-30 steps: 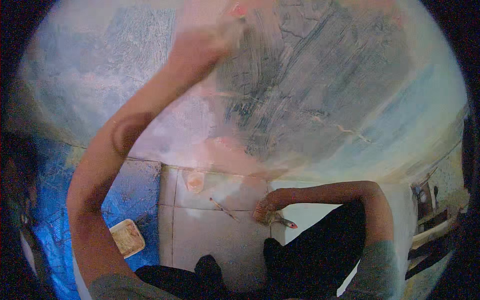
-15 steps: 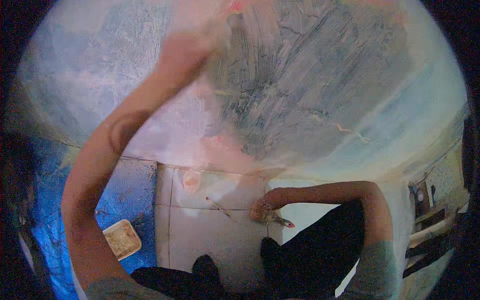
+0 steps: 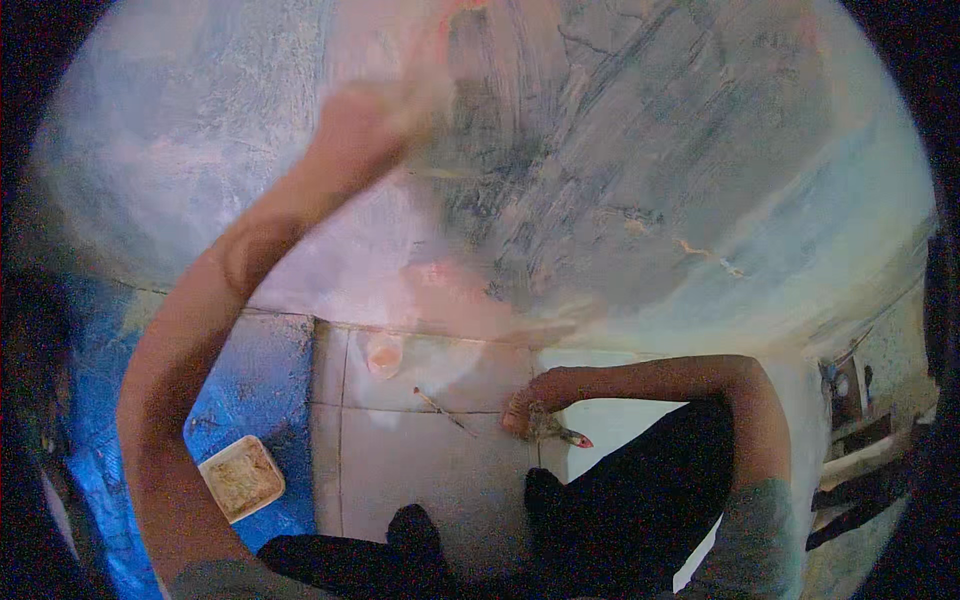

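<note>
the light is dim and uneven, its source out of view; the tiled floor (image 3: 400, 465) glows palest around the small pale cup (image 3: 383, 358), with soft grey shadow beside it. motion blur smears the left hand (image 3: 372, 118). grain speckles the dark trousers (image 3: 640, 490); the fisheye rim bends edges and falls to black.

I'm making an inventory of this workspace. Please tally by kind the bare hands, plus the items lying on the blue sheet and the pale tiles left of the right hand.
Bare hands: 2, left hand and right hand
Shallow cream rectangular tray: 1
Small round pinkish cup: 1
Thin stick, apparently a brush: 1
Total: 5
</note>
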### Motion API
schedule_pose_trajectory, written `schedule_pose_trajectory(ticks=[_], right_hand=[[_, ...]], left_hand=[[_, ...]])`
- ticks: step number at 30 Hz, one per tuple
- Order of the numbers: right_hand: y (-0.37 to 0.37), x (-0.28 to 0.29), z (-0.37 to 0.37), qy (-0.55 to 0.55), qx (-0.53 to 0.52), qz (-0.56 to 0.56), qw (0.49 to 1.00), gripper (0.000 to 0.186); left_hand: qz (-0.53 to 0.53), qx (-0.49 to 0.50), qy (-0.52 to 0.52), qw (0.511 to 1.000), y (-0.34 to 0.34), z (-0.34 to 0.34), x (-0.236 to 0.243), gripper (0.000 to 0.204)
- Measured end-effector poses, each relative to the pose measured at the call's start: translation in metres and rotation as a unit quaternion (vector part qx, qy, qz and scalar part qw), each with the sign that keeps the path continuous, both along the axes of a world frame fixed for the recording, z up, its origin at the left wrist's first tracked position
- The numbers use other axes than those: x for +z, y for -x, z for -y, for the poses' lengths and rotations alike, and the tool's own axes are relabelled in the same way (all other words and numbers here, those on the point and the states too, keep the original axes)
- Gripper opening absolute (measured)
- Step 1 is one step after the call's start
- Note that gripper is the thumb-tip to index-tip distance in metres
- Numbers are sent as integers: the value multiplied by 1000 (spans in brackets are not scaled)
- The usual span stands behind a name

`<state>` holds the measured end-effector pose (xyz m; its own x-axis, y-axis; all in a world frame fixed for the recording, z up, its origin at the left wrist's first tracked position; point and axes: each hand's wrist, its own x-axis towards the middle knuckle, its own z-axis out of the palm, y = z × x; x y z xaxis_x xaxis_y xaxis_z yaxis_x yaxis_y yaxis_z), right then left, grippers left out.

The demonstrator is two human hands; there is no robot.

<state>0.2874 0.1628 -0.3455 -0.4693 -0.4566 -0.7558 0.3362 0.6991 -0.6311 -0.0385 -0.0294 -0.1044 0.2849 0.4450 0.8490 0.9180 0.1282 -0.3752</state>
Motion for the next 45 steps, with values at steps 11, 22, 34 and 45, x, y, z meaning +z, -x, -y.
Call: schedule_pose_trajectory(ticks=[11, 22, 34, 45], right_hand=[[3, 0, 10, -35, 95, -90, 991, 20], [0, -11, 3, 60, 94, -97, 989, 20], [2, -1, -1, 46, 92, -93, 990, 24], [6, 26, 11, 31, 102, -107, 988, 27]], left_hand=[[26, -42, 26, 998, -22, -6, -20, 33], [64, 12, -45, 997, -9, -2, 6, 31], [117, 35, -69, 990, -9, 1, 29, 25], [46, 39, -50, 997, -9, -3, 17, 22]])
